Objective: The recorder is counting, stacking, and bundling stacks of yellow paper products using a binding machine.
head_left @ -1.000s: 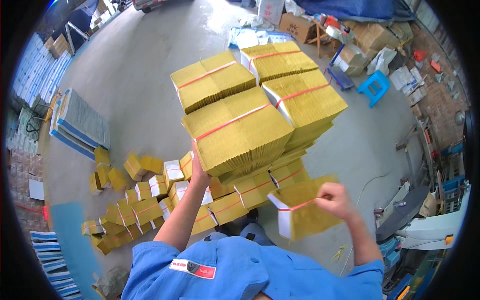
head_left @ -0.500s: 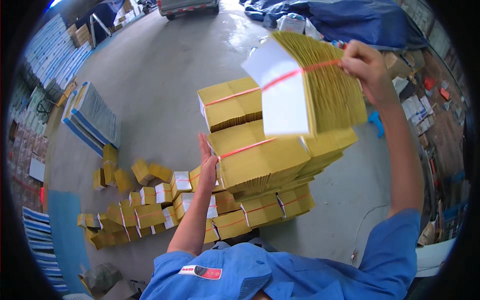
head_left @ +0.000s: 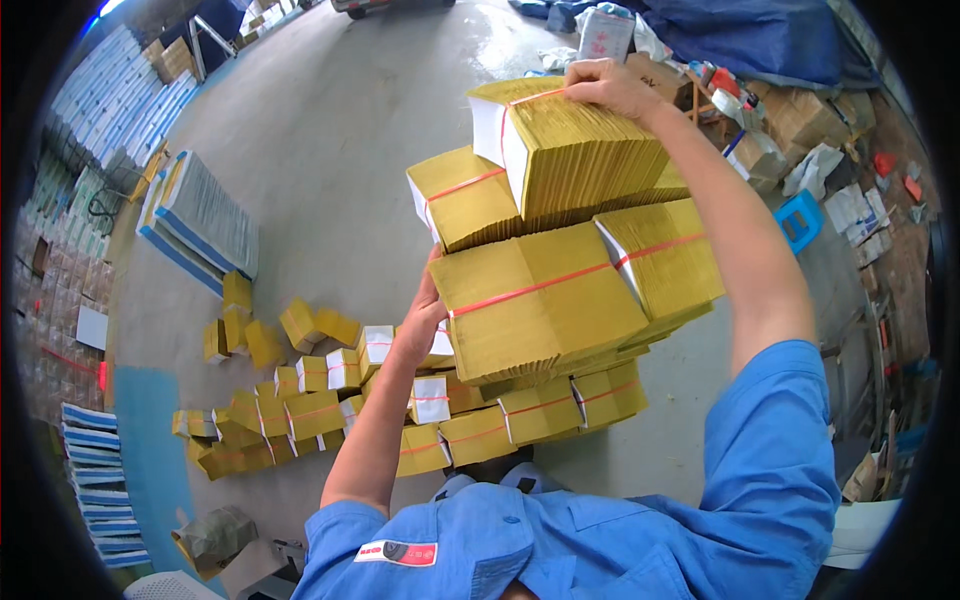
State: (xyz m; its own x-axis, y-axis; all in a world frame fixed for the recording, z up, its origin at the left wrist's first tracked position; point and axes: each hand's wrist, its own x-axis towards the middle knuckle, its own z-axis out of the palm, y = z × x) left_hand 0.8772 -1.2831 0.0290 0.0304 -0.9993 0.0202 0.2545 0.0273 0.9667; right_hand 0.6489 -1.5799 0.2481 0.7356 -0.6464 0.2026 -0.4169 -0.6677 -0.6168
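Note:
In front of me rises a stack of thick yellow-brown paper bundles, each bound with a red strap and many showing a white end sheet. My right hand [head_left: 612, 88] is closed on the strap at the top of one paper bundle [head_left: 595, 150]. That bundle sits tilted at the far side of the stack's top, against a neighbouring bundle [head_left: 468, 200] on its left. My left hand [head_left: 424, 318] rests with fingers stretched out along the left end of the near top bundle [head_left: 540, 305]; its fingertips are partly hidden. Another strapped bundle [head_left: 668, 255] lies right of that one.
Lower rows of similar bundles [head_left: 315, 415] spread across the floor to the left. Wrapped white-and-blue stacks [head_left: 205, 225] stand farther left. Cardboard boxes [head_left: 800, 115], a blue plastic stool [head_left: 798, 222] and a dark blue tarp [head_left: 760, 40] are at the right and back.
My right hand has brought the raised paper bundle leftward and down onto the far part of the stack. My left hand stays at the stack's left side, a little farther forward.

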